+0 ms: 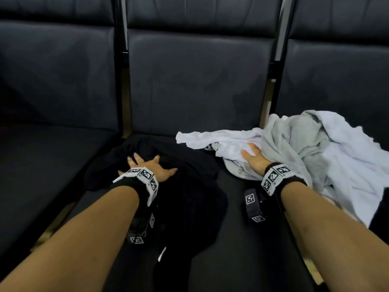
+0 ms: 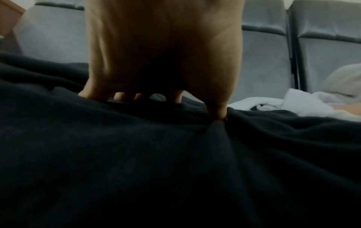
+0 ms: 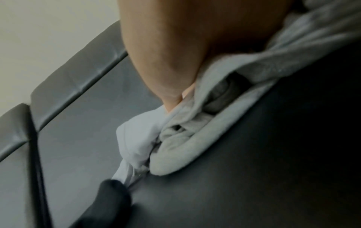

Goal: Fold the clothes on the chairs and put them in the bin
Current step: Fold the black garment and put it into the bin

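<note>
A: What lies nearest?

B: Two bare forearms reach forward, each with a black wrist strap carrying black-and-white coded tags. Under them the black garment sprawls over the front of the middle seat.

A: And the left hand?

B: The left hand sits on the black garment with fingers fanned out. In the left wrist view the thumb digs into the cloth, which puckers toward it, and the fingertips press down beyond. Fanned and pressing, not closed round anything.

A: The right hand?

B: The right hand lies palm down on the white garment, at the edge of the pile. From above the fingers look nearly straight. In the right wrist view the thumb meets white and grey folds, so whether it pinches cloth I cannot tell.

A: Where is the rest of the clothing?

B: Just beyond that hand, the grey garment is heaped with more white cloth, spread across the gap between the middle seat and the right chair.

A: And farthest off?

B: The dark padded backrests of three chairs side by side, with metal frame posts between them.
</note>
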The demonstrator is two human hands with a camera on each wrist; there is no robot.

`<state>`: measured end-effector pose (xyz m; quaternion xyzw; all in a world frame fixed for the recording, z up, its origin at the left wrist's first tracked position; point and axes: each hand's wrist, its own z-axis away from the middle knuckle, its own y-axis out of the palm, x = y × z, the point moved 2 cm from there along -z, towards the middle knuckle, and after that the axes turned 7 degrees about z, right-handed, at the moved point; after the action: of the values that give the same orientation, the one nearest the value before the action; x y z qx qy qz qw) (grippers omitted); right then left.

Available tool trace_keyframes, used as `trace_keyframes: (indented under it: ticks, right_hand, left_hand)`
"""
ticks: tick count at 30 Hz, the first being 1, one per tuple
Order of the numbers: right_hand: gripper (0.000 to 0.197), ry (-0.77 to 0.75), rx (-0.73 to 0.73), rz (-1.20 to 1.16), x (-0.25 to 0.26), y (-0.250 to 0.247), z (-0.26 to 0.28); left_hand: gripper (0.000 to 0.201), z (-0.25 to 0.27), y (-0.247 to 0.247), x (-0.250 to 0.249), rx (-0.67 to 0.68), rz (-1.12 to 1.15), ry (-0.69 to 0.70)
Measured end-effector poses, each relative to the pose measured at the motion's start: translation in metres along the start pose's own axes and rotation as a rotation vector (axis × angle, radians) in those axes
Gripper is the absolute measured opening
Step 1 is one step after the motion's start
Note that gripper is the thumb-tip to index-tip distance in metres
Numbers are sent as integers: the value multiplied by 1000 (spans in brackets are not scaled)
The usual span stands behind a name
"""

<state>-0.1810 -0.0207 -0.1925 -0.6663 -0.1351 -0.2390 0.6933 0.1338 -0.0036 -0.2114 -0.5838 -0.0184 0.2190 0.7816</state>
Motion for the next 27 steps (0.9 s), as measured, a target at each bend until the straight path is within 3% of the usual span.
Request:
trace_keyframes:
  ticks: [7, 11, 17, 21, 25, 27]
  right_hand:
    - [60, 181, -94, 90, -65, -32, 10]
    - [62, 231, -168, 89, -80, -35, 26]
    - [60, 293, -212, 42, -23, -36, 70]
    - [47, 179, -137, -87, 41, -20, 129]
    - [31, 53, -10, -120, 73, -8, 170]
    - [26, 86, -103, -118, 69, -7, 181]
  left_hand:
    - [102, 56, 17, -63, 70, 90, 36]
    - [99, 67, 24, -65, 74, 92, 55]
    - [89, 90, 17, -55, 56, 328, 185]
    - [68, 119, 11, -43, 9, 505, 289]
    - [64, 144, 3, -10, -2, 567, 273]
    - [58, 155, 5, 9, -5, 600, 250]
